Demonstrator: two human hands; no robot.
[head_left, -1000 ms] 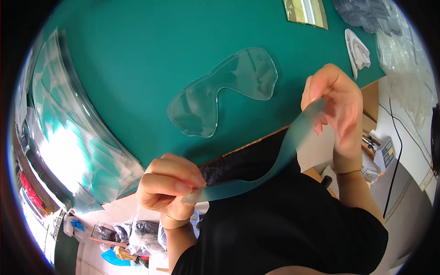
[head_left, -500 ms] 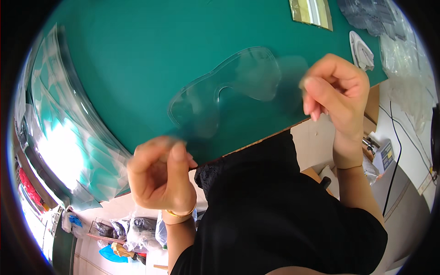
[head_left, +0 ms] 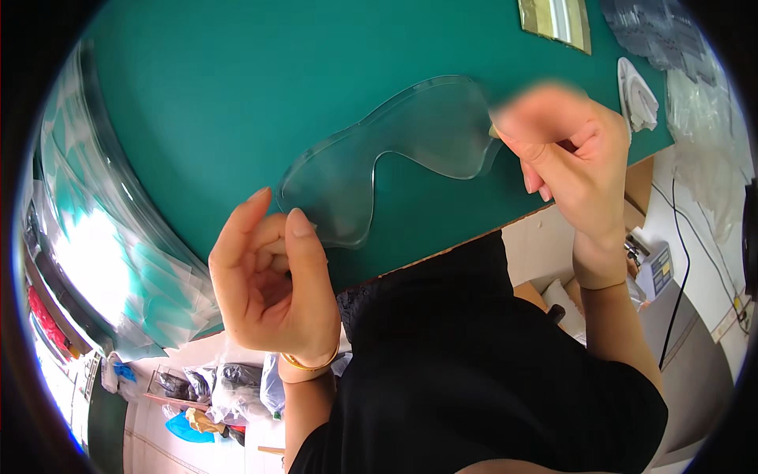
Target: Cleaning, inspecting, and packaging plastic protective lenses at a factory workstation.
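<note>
Head view: near clear sheets (head_left: 140, 253), left hand (head_left: 272, 292) gapes empty; right hand (head_left: 580, 166), pinched (hold unclear), overlaps lens (head_left: 377, 134).

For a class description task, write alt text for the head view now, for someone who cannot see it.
A clear, goggle-shaped lens shows against a green table, with a person's left hand at the lens's left end, forefinger and thumb apart, and the right hand, partly blurred, at the other. Clear plastic sheets lie to the left.
</note>
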